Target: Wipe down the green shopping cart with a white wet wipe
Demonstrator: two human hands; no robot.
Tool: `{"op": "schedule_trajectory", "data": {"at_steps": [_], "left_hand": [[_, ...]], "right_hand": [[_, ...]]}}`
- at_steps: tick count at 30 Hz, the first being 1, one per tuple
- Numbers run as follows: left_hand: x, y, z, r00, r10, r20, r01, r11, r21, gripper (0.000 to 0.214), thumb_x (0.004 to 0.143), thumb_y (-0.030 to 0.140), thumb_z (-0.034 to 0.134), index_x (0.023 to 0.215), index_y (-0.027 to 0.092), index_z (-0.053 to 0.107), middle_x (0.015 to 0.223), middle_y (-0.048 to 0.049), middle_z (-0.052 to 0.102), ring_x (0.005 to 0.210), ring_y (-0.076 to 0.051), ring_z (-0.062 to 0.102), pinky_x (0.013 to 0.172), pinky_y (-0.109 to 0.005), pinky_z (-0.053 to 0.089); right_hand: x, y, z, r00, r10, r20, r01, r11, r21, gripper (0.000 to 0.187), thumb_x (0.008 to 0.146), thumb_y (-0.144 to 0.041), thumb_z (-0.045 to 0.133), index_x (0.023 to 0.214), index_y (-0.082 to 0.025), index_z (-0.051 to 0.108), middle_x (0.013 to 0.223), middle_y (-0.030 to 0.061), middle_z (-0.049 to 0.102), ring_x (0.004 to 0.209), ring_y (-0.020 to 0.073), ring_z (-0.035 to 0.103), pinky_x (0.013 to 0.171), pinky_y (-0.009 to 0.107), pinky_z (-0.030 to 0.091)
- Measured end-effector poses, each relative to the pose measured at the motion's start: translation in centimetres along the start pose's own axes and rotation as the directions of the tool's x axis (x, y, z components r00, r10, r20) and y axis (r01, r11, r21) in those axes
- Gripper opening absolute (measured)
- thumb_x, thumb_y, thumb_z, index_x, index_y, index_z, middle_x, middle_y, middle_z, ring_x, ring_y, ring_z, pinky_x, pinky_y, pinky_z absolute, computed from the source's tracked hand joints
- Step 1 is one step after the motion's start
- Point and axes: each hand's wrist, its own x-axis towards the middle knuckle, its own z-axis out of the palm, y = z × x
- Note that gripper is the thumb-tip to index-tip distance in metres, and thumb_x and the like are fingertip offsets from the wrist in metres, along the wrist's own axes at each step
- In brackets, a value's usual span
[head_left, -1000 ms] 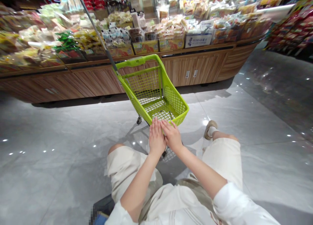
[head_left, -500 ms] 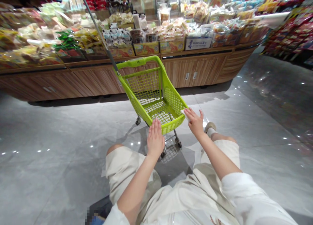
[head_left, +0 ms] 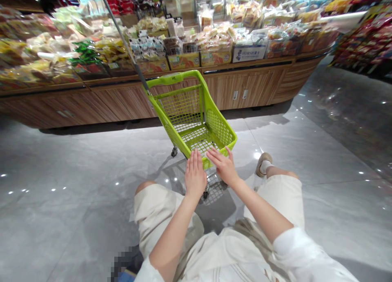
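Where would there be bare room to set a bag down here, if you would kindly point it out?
The green cart's mesh bottom is bare, just past the left hand and right hand. Open floor lies left of the cart, below the wooden counter. The counter top is crowded with bagged snacks.

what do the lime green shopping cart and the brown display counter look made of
The lime green shopping cart looks like glossy moulded plastic: smooth rims, mesh walls. The brown display counter shows wood grain, perhaps laminate; hard to tell.
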Motion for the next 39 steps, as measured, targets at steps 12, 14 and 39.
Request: {"op": "schedule_trajectory", "data": {"at_steps": [12,14,39], "left_hand": [[0.1,0.1,0.9,0.999,-0.008,-0.047,0.007,1.0,-0.024,0.081,0.082,0.012,0.049,0.155,0.003,0.016,0.164,-0.0179,0.023,0.154,-0.027,0.013,0.124,-0.046,0.023],[0.1,0.2,1.1,0.999,-0.019,-0.044,0.018,1.0,-0.023,0.081,0.082,0.011,0.049,0.155,0.003,0.016,0.164,-0.0179,0.022,0.154,-0.027,0.011,0.124,-0.046,0.024],[0.1,0.1,1.1,0.998,0.005,-0.055,-0.006,1.0,-0.02,0.08,0.082,0.011,0.047,0.156,0.005,0.016,0.164,-0.0163,0.023,0.154,-0.024,0.011,0.124,-0.046,0.023]], "right_hand": [[-0.3,5.5,-1.0,0.929,0.332,-0.163,-0.354,0.927,-0.127,0.07,0.076,0.0,0.038,0.14,-0.025,0.051,0.146,0.0072,0.055,0.142,0.0223,0.042,0.118,0.056,0.01],[-0.2,1.7,0.3,0.938,0.31,-0.152,-0.325,0.942,-0.083,0.071,0.077,0.0,0.038,0.143,-0.024,0.047,0.147,0.0083,0.054,0.141,0.0216,0.043,0.119,0.055,0.007],[-0.3,5.4,-0.6,0.946,0.272,-0.178,-0.293,0.951,-0.101,0.069,0.073,0.001,0.039,0.136,-0.024,0.055,0.14,0.007,0.061,0.139,0.0215,0.045,0.119,0.058,0.004]]}}
